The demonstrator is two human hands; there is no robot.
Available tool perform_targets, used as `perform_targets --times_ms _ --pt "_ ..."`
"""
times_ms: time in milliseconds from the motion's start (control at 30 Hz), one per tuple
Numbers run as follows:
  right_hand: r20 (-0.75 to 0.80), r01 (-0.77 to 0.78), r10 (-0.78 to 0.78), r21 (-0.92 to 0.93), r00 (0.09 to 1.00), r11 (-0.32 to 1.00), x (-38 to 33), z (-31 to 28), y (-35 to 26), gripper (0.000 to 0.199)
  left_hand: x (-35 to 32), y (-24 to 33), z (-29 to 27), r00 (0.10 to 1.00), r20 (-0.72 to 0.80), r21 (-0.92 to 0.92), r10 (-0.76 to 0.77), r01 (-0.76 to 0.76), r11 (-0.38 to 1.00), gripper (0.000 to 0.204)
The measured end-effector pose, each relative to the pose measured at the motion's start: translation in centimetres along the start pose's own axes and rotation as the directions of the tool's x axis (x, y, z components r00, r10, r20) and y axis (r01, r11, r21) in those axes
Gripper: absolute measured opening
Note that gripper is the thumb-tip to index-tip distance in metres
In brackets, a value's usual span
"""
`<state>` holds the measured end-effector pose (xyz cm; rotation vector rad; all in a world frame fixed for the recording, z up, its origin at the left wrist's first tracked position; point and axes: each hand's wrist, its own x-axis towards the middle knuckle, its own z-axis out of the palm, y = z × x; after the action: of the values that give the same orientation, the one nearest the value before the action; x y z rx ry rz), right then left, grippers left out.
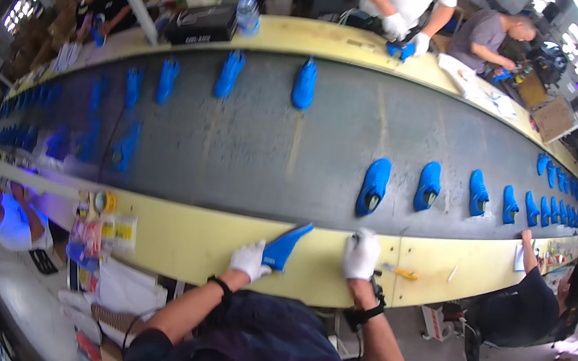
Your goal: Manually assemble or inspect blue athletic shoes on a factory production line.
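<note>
My left hand [251, 261], in a white glove, is closed on the wide end of a flat blue piece that looks like an insole [284, 248]. Its narrow tip points up and to the right, reaching the belt-side edge of the pale yellow bench [170, 234]. To the right, my white-gloved right hand [363, 254] is closed over the same bench. Something small and dark shows at its fingertips, too small to make out. The nearest shoe, a blue one [375, 185], lies on the belt just beyond my right hand.
A dark conveyor belt [234, 151] carries rows of blue shoes. A yellow-handled knife [405, 273] lies right of my right hand. A tape roll [106, 201] is on the left. Co-workers sit at both sides; one person [405, 19] works across the belt near a bottle [248, 16].
</note>
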<state>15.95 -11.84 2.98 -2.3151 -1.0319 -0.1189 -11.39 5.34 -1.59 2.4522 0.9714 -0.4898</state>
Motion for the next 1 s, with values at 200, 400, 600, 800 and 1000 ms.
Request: perform_targets --times_ms 200,400,600,800,1000 --pt "0.389 -0.334 0.306 0.005 0.869 0.943 -3.0 0.8 6.2 0.050 0.7 0.7 -1.6 1.000 0.020 -0.019 0.013 -0.013 1.000 0.078" --pt "0.541 -0.425 0.459 -0.196 0.705 0.884 -1.9 0.6 4.8 0.050 -2.5 -2.1 0.8 0.989 0.010 -0.065 -0.148 0.148 0.987 0.079" --pt "0.586 -0.222 0.136 0.077 0.799 0.972 -1.3 0.9 -6.7 0.045 -2.8 -1.9 0.1 0.961 0.168 -0.171 -0.220 0.248 0.954 0.074" --pt "0.619 -0.119 -0.002 0.155 0.786 0.981 -4.6 7.5 -12.5 0.045 -1.1 -2.3 -0.4 0.947 0.247 -0.192 -0.207 0.257 0.947 0.070" --pt "0.594 -0.097 -0.036 0.191 0.804 0.977 -5.5 7.5 -12.6 0.045 -1.4 -2.7 0.9 0.930 0.265 -0.228 -0.254 0.317 0.921 0.069"
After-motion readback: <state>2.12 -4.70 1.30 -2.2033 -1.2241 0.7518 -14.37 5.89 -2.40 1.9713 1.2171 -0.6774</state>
